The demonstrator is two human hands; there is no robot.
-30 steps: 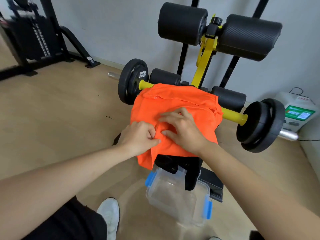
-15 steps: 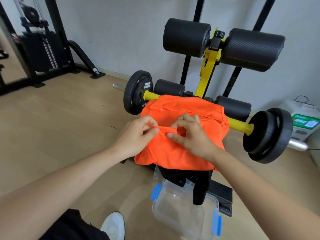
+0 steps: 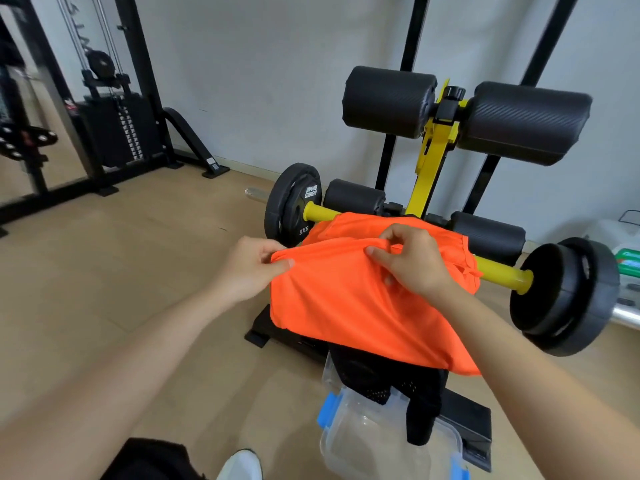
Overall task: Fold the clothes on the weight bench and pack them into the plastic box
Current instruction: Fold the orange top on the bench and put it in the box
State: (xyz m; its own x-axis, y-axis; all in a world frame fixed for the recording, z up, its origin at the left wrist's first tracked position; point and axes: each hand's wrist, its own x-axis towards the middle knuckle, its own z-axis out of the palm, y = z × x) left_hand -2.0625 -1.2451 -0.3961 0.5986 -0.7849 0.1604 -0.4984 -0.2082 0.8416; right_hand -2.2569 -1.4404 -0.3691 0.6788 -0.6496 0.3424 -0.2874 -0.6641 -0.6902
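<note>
An orange garment (image 3: 349,303) lies draped over the weight bench (image 3: 429,174). My left hand (image 3: 251,268) pinches its left edge between thumb and fingers. My right hand (image 3: 412,261) grips a raised fold near its middle, lifting the cloth. Under the orange cloth a black garment (image 3: 391,386) hangs off the bench end, partly over the clear plastic box (image 3: 367,445) with blue clips on the floor below. The bench seat itself is hidden by the clothes.
A barbell with black plates (image 3: 292,202) and a yellow bar (image 3: 502,273) crosses behind the bench. A cable machine (image 3: 114,126) stands at the back left. A white device (image 3: 628,254) sits at the right wall. My white shoe (image 3: 240,465) is beside the box on the wooden floor.
Both hands have moved apart and risen, lifting a fold of the orange garment off the bench; earlier they pressed and pinched it close together at its middle.
</note>
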